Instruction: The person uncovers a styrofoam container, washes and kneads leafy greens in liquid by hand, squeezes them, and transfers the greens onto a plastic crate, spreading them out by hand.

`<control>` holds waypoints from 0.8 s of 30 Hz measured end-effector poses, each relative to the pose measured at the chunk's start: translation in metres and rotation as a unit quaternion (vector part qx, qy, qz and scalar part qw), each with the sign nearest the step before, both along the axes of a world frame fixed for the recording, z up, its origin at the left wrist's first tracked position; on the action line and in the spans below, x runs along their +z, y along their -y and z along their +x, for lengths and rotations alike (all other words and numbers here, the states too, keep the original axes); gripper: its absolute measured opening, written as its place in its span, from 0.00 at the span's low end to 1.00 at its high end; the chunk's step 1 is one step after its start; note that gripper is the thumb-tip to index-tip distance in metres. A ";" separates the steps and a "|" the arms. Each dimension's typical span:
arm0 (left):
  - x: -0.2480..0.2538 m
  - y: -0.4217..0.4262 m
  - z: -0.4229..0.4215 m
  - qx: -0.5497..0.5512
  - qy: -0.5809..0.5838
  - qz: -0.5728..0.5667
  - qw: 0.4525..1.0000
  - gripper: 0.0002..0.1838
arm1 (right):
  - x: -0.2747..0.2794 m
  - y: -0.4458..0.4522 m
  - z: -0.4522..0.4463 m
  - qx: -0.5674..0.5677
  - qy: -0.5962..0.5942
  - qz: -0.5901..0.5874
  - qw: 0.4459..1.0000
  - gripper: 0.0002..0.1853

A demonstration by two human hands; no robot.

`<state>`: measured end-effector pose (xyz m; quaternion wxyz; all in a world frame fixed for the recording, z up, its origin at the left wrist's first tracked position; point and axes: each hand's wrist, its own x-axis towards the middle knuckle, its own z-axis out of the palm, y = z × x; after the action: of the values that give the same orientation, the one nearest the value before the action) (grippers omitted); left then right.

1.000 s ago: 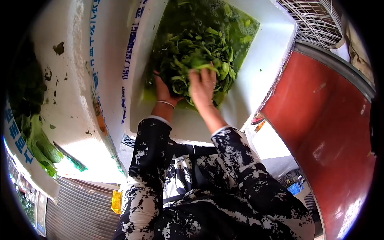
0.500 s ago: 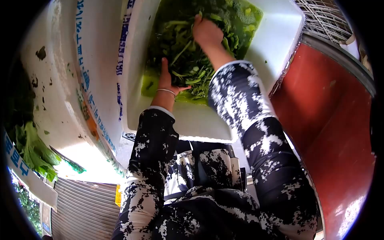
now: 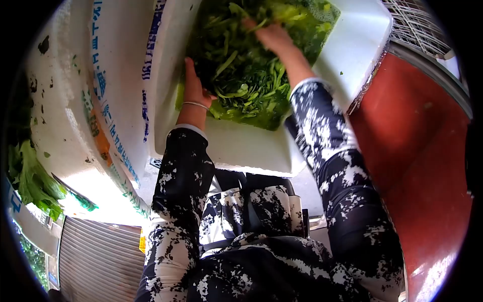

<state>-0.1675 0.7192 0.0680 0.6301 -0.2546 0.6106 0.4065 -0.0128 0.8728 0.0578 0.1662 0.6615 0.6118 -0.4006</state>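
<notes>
Leafy greens (image 3: 251,90) with pale green stems float in greenish water inside a white foam box (image 3: 231,143). My left hand (image 3: 196,90) is at the near left of the water, against the edge of the greens, with thumb and fingers spread; some fingers are hidden by water and leaves. A thin bracelet circles that wrist. Farther back, my right hand (image 3: 274,38) reaches into the greens. Its fingertips are blurred and partly covered by leaves, so its grip does not show.
To the left stand more white foam boxes (image 3: 58,110) with blue printing and bits of leaf on them. Large green leaves (image 3: 37,178) hang at far left. A red surface (image 3: 412,166) lies to the right, with a wire rack (image 3: 417,25) behind it.
My right hand has moved slightly right and down, its fingers stretching out from a more curled shape. My left hand has shifted left and up. The greens have spread and turned in the water.
</notes>
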 end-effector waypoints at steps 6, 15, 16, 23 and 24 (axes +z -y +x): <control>0.009 0.000 0.009 0.033 0.046 0.167 0.984 0.36 | 0.049 0.110 -0.012 0.042 -0.049 0.156 0.986 0.41; -0.029 0.041 0.012 -0.044 0.033 0.096 0.994 0.41 | 0.029 0.178 -0.031 0.101 -0.055 0.255 0.960 0.31; -0.033 0.034 0.013 -0.044 0.035 0.093 0.994 0.41 | 0.021 0.165 -0.033 0.103 -0.029 0.240 0.965 0.30; -0.100 0.028 0.015 -0.657 -0.162 -0.127 0.725 0.40 | -0.010 0.077 -0.030 0.076 0.016 0.204 0.976 0.25; -0.119 0.034 0.014 -0.726 -0.183 -0.118 0.652 0.38 | -0.011 0.060 -0.027 0.076 0.015 0.203 0.976 0.25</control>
<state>-0.1533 0.6848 -0.0513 0.5645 0.2771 0.7463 -0.2179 -0.0394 0.8130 0.0463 0.0678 0.6388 0.7263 -0.2447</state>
